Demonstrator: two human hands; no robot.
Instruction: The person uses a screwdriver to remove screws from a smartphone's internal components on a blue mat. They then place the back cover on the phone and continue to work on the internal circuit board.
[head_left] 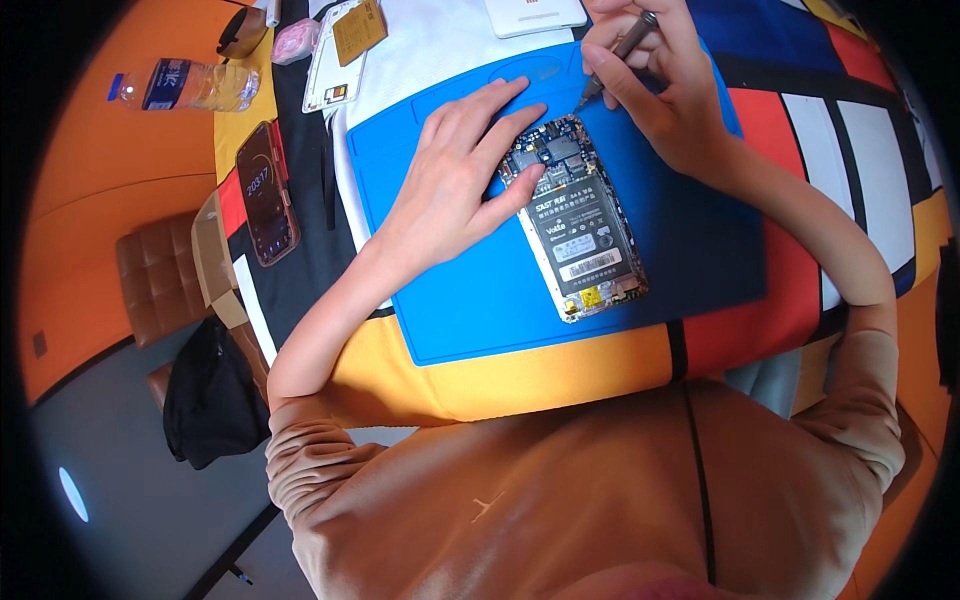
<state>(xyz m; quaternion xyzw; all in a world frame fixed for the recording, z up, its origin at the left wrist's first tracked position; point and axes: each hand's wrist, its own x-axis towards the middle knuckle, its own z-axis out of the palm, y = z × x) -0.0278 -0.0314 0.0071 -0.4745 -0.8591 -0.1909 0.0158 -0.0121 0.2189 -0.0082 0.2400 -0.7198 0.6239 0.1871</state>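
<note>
An opened phone (575, 230), with its circuit board at the top and a dark battery below, lies slightly tilted on a blue mat (440, 320). My left hand (460, 175) lies on the mat at the phone's upper left, fingers spread and thumb resting on the phone's edge. In my right hand (665, 100) is a slim dark pen-like tool (630, 45), held upright at a slant with its tip just above and beyond the top of the phone.
A lit smartphone (267, 195), water bottle (205, 85), pink item (296, 37), white phone panel (332, 85) with gold piece (360, 30), brown item (240, 30) and white device (535, 12) surround the mat on a multicoloured cloth (500, 390). A black bag (205, 400) sits left.
</note>
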